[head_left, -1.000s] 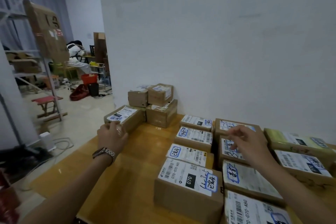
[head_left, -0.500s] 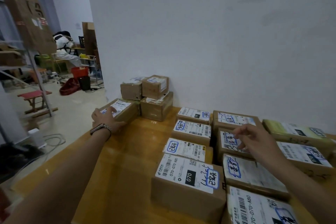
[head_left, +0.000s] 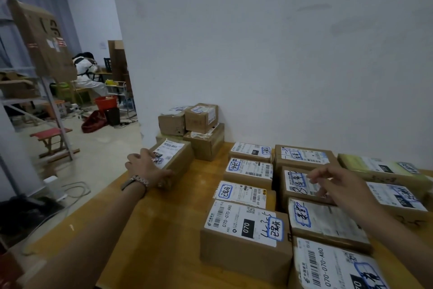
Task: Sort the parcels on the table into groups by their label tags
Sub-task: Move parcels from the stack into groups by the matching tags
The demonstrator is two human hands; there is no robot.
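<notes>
Brown cardboard parcels with white labels lie on a wooden table (head_left: 164, 230). My left hand (head_left: 146, 168) grips the near end of one parcel (head_left: 174, 156) at the table's far left corner, fingers on its label and thumb against its side. A stack of three parcels (head_left: 199, 128) stands behind it by the wall. To the right, parcels lie in rows: one row with blue-tagged labels (head_left: 248, 191), another row beside it (head_left: 302, 185). My right hand (head_left: 337, 183) hovers above the second row with fingers loosely curled, holding nothing.
A white wall runs behind the table. A yellow-green parcel (head_left: 375, 166) lies at the far right. Off the table's left edge the floor holds a metal shelf (head_left: 46, 91), a red stool (head_left: 50, 138), cables, and a seated person (head_left: 86, 73) in white.
My left hand has slid from the parcel's top to gripping its near end. The right hand has barely shifted above the second row. The camera has moved slightly.
</notes>
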